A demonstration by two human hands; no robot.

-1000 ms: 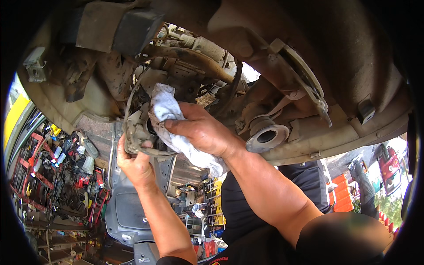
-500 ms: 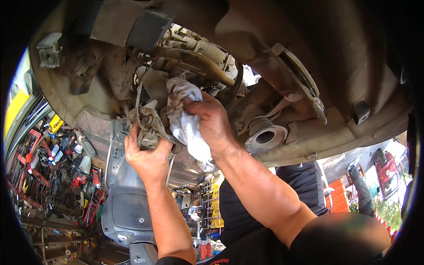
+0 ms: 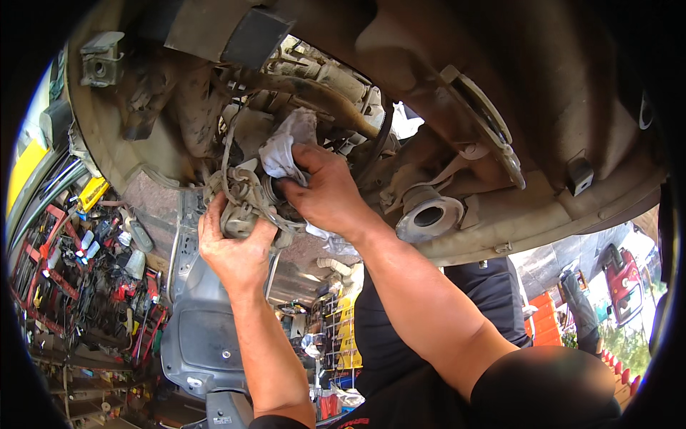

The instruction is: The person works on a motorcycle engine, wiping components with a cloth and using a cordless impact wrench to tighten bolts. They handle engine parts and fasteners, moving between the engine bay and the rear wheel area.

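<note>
My left hand (image 3: 236, 243) is closed around the lower end of a dirty metal part with a hose, which looks like a brake caliper (image 3: 241, 204). Just to its right, my right hand (image 3: 327, 191) grips a white rag (image 3: 284, 146), grimy along its upper part. The rag is bunched over the fingers and lies against the caliper's right side, where a dark round opening partly shows. Part of the cloth also hangs below the right hand. Fingertips of the right hand are partly hidden by the cloth and the caliper.
A vehicle's brown underside (image 3: 543, 93) arches overhead. A rusty curved bar (image 3: 329, 104) runs behind the hands, and a flanged metal cup (image 3: 431, 217) protrudes at the right. Tools crowd racks (image 3: 68, 264) at the left, near a grey plastic cabinet (image 3: 204, 336). A person's dark-clothed legs (image 3: 493, 293) show below.
My right hand has moved left and slightly down against the caliper, and the rag has bunched upward over its fingers. My left hand keeps its hold on the caliper.
</note>
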